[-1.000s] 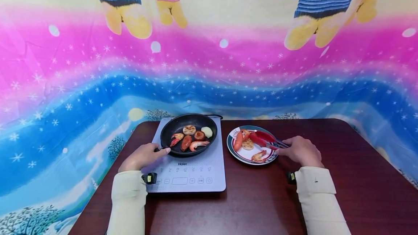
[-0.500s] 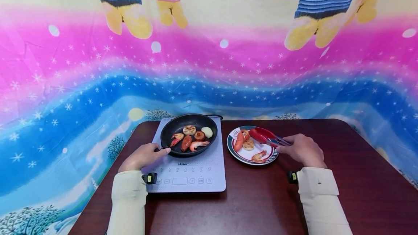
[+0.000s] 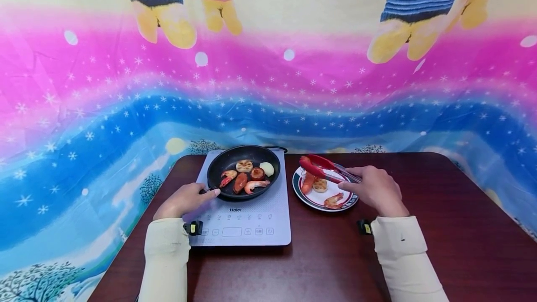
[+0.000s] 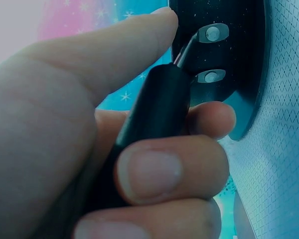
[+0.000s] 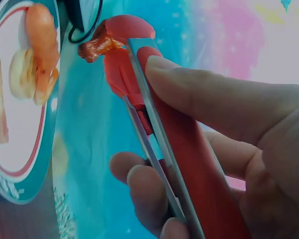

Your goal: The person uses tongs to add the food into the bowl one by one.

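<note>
My left hand [image 3: 184,202] grips the black handle [image 4: 157,99] of a frying pan [image 3: 224,158], its fingers curled round it in the left wrist view. Two shrimp, a lotus root slice [image 3: 244,166], a sausage piece [image 3: 240,183], a mushroom-like piece [image 3: 258,174] and a white chunk [image 3: 266,168] lie in the pan. With curled fingers, my right hand [image 3: 375,190] holds red-tipped tongs [image 5: 184,149] over the plate [image 3: 299,193]. Between the tong tips is a glossy browned piece of food [image 5: 95,49], its kind unclear. A sausage [image 5: 42,37], lotus root slice [image 5: 22,74] and shrimp [image 3: 333,200] remain on the plate.
The pan rests on a white induction cooker [image 3: 268,209] with a touch panel along its front. A dark cord [image 3: 277,148] runs behind it. The brown table [image 3: 327,255] ends at a colourful cloth backdrop [image 3: 268,83].
The tongs have lifted off the plate with a browned piece of food and swung up toward its far left edge. My right hand has shifted slightly left; my left hand stays on the handle.
</note>
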Tool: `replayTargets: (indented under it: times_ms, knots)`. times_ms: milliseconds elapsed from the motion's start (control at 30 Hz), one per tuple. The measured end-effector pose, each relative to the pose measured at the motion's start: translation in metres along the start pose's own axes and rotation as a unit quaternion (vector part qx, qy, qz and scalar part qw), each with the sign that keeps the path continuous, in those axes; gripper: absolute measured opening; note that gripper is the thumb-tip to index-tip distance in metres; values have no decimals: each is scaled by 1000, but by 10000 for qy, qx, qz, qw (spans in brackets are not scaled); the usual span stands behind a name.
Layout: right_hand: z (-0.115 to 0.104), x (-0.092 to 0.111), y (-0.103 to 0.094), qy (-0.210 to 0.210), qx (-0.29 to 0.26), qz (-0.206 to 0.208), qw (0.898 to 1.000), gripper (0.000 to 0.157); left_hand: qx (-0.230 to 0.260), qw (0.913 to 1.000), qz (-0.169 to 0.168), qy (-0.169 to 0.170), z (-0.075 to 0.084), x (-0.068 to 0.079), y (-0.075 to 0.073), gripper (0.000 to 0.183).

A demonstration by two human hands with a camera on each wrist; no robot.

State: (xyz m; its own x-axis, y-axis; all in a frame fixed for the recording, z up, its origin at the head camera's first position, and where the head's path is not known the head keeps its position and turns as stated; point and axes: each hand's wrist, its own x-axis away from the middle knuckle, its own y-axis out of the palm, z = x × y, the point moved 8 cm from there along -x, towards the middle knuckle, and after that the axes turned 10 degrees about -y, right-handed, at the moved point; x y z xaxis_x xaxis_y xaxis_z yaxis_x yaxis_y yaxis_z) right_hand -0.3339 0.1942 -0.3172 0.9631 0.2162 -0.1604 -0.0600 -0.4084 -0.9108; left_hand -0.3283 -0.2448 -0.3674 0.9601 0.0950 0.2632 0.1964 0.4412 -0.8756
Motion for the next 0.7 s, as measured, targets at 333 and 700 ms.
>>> replayTargets:
  times_ms: [333,700]
  knots:
    - [-37,-7,9,-454,-89,362,9983,61,-63,10000,20,-42,0,-1,0,49]
    - [-73,-25,44,-805,-346,802,9929,56,-68,9999,-55,-103,-1,-2,1,53]
